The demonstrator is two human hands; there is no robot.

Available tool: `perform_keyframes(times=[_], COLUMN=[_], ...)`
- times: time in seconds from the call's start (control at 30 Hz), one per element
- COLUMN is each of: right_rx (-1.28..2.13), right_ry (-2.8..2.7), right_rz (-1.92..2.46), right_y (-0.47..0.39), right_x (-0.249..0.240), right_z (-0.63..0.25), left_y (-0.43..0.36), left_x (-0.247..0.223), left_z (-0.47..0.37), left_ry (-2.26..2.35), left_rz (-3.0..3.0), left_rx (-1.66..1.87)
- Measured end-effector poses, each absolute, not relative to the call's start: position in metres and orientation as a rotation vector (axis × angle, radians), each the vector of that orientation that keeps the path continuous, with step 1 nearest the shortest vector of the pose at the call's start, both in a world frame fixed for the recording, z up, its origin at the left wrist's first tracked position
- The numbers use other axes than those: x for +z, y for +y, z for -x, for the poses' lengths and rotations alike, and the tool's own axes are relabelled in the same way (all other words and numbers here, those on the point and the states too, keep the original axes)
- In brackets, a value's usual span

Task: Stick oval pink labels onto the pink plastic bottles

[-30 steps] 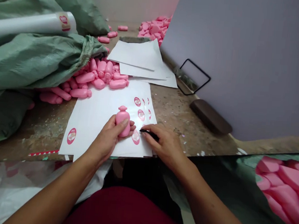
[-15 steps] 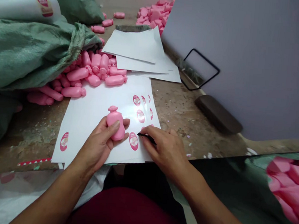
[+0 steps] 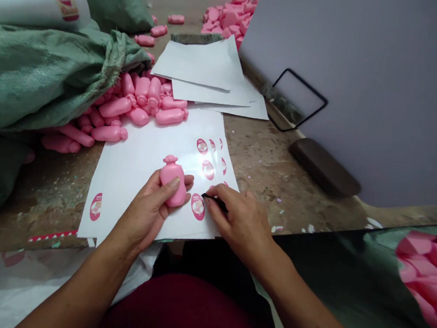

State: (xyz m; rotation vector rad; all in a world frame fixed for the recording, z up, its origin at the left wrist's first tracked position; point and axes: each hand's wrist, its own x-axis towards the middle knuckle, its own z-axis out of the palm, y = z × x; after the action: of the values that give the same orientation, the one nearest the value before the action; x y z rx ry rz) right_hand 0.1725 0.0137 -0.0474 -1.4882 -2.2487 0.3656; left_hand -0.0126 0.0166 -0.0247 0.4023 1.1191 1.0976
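Note:
My left hand (image 3: 153,207) is wrapped round a pink bottle (image 3: 173,183), its knobbed end pointing away from me. In my right hand (image 3: 237,214) is a thin black tool (image 3: 217,201), pinched between thumb and fingers. The tool's tip is at the upper right edge of an oval pink sticker (image 3: 198,206) on the white sheet (image 3: 133,177). Several more oval stickers lie farther up the sheet's right side, and one (image 3: 96,207) is at its left edge. My right fingers partly cover the stickers beneath them.
Pink bottles (image 3: 116,107) are heaped beside a green sack (image 3: 50,78) at the left. White papers (image 3: 200,60) lie beyond the sheet. A dark oblong object (image 3: 324,167) and a black wire frame (image 3: 299,100) stand right. Pink pieces (image 3: 428,274) fill a bag at the lower right.
The view has shifted slightly. My left hand has turned the pink bottle a little more upright and moved it slightly to the right. The tool's tip remains beside the same sticker.

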Motion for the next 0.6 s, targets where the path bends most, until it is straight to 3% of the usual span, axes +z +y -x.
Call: perform_keyframes(times=[0.47,0.6], right_rx=[0.345,0.694], right_ry=[-2.254,-2.042], right_rz=[1.59,1.7], right_y=[0.019,0.027], right_x=[-0.044,-0.039], right_z=[-0.17,-0.171], left_y=[0.02,0.018], left_x=[-0.02,-0.025], left_z=[0.011,0.012], left_ry=[1.112,1.085], left_rz=[-0.299,-0.329], left_rx=[1.122,1.149])
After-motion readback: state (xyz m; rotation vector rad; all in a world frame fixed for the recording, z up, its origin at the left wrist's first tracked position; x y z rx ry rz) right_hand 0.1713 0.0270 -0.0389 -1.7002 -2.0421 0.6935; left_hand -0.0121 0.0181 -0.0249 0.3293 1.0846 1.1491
